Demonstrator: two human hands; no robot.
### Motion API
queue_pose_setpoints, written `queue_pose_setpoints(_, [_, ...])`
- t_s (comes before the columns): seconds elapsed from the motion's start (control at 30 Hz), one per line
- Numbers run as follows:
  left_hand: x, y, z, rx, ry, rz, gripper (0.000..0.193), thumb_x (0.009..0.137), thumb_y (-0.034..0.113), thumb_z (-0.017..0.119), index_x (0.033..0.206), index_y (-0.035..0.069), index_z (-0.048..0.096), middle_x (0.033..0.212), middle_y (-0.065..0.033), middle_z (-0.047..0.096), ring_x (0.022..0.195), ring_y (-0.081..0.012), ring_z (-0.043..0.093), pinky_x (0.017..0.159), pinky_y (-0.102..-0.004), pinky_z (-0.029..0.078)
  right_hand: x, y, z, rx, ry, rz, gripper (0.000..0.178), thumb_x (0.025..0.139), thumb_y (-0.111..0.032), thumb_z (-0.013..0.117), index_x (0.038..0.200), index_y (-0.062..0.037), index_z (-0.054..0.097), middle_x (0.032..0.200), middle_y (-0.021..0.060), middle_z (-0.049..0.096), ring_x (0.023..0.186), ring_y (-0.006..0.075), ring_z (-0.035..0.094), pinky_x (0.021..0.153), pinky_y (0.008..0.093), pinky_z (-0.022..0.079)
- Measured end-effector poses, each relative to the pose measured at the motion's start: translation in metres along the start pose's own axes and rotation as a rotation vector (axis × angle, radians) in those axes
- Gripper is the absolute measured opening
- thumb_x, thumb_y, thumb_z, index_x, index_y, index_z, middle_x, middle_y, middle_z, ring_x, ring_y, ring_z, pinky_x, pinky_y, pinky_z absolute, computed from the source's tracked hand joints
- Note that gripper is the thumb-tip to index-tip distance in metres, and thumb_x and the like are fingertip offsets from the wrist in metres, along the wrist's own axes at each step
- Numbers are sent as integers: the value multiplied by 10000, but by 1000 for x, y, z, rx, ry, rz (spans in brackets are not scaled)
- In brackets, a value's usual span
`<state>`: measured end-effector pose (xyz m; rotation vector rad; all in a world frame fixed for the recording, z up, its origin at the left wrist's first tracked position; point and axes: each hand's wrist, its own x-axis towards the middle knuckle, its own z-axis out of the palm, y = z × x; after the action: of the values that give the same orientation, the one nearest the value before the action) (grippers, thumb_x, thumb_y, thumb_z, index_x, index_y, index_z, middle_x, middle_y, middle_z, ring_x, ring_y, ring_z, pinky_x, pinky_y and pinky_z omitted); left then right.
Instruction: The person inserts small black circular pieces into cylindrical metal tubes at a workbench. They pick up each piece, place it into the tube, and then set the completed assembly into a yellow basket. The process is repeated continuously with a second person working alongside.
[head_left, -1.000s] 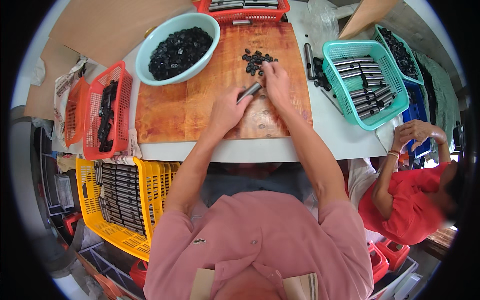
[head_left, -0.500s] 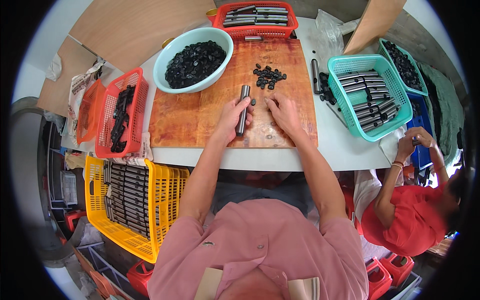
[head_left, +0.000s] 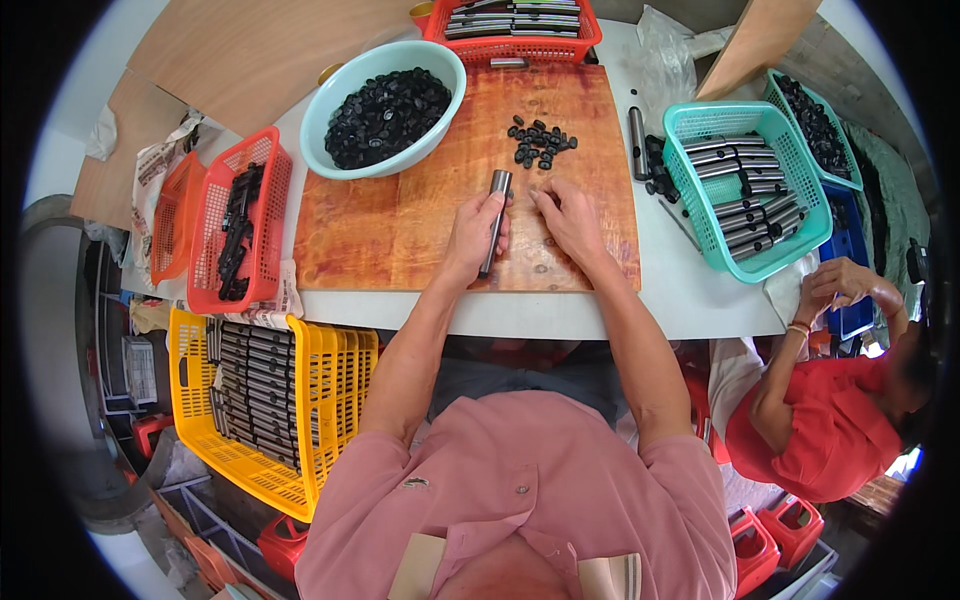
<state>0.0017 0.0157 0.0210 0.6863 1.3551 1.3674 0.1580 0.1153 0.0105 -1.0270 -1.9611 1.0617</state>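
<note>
My left hand [head_left: 477, 232] is wrapped round a short metal tube [head_left: 497, 222], silver with a dark stripe, its far end tilted slightly right. To the right, my right hand [head_left: 572, 222] is closed over the wooden board [head_left: 390, 240], thumb against the fingers; whatever it pinches, if anything, is hidden. The two hands are apart. Beyond my right hand lies a loose group of small black oval pieces [head_left: 540, 146]. A pale blue basin [head_left: 318, 150] full of similar black pieces stands at the board's far left corner.
A red basket [head_left: 580, 48] of tubes stands at the back, a turquoise basket [head_left: 700, 225] of tubes on the right. Left are a red basket [head_left: 203, 265] with black parts and, lower, a yellow crate [head_left: 325, 400] of tubes. A co-worker in a red top [head_left: 800, 435] works at right.
The tube in my left hand has become more upright and sits slightly further right. My right hand has shifted only a little. The co-worker's hands have moved closer together.
</note>
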Motion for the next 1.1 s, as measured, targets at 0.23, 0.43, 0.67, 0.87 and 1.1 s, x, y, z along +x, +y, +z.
queue_pose_setpoints(0.23, [3, 0, 3, 129, -8, 52, 337, 1077, 339, 526, 1118, 20, 627, 731, -15, 587, 529, -86, 539, 479, -238, 429, 0, -4, -3, -1, -22, 30, 262, 952, -233, 681, 963, 28, 700, 817, 235, 688, 752, 400, 674, 692, 462, 511])
queue_pose_setpoints(0.43, [-5, 12, 2, -119, -37, -33, 333, 1032, 266, 604, 1236, 3, 625, 773, -20, 607, 583, -78, 557, 526, -241, 449, 0, -5, -3, -19, -19, 24, 268, 953, -238, 681, 965, 28, 704, 835, 234, 699, 774, 399, 682, 704, 467, 515])
queue_pose_setpoints(0.67, [-2, 2, 1, 62, 47, 77, 303, 1015, 219, 636, 1221, -1, 614, 774, -25, 601, 573, -86, 544, 527, -245, 450, -1, -4, -2, -24, -9, 31, 256, 951, -234, 679, 955, 21, 705, 828, 234, 700, 783, 412, 686, 715, 476, 519])
queue_pose_setpoints(0.87, [1, 0, 3, -66, 137, 91, 318, 1037, 262, 630, 1172, -24, 602, 809, -50, 635, 611, -99, 594, 546, -249, 484, -1, -7, -3, -30, 7, 43, 235, 943, -213, 686, 948, 22, 703, 808, 218, 705, 774, 399, 691, 729, 459, 534])
queue_pose_setpoints(1.1, [5, -3, -5, -29, 64, 23, 406, 1052, 298, 601, 1243, -60, 587, 1112, -165, 698, 906, -179, 710, 838, -301, 596, 8, 14, 4, 21, 226, 29, 153, 910, -74, 693, 1039, 8, 708, 939, 197, 709, 828, 350, 697, 763, 414, 554])
